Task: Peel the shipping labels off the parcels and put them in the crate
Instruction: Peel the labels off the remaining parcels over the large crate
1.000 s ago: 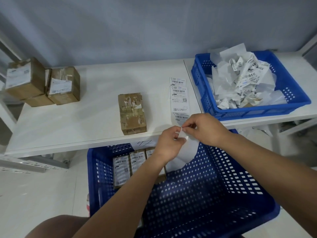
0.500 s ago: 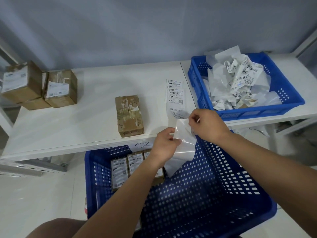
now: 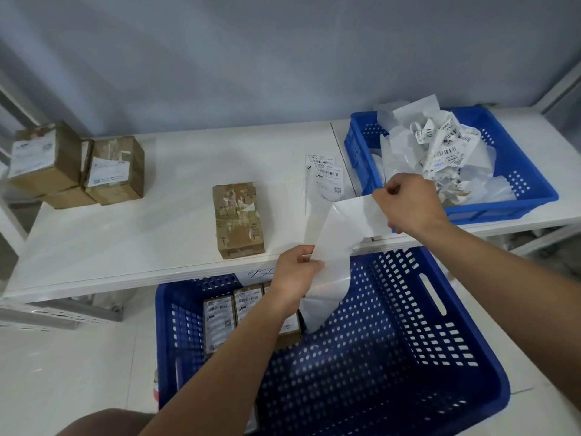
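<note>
My right hand point(image 3: 408, 202) pinches the top of a white label sheet point(image 3: 349, 225) and holds it up near the front edge of the white table point(image 3: 157, 234). My left hand point(image 3: 295, 275) grips the glossy backing strip point(image 3: 323, 297) that hangs down over the big blue crate point(image 3: 440, 357). A peeled brown parcel point(image 3: 238, 219) lies mid-table. Labelled parcels point(image 3: 232, 313) stand in the big crate's far left corner. A smaller blue crate point(image 3: 522, 184) on the right holds crumpled labels point(image 3: 440, 152).
Brown boxes with labels point(image 3: 78, 165) are stacked at the table's far left. A strip of printed labels point(image 3: 325, 174) lies flat beside the small crate. The grey wall point(image 3: 251, 58) closes off the back. A metal shelf rail point(image 3: 56, 313) runs under the table.
My right hand has risen up and to the right with the sheet, pulling it apart from the strip in my left hand. The sheet is now stretched long between both hands.
</note>
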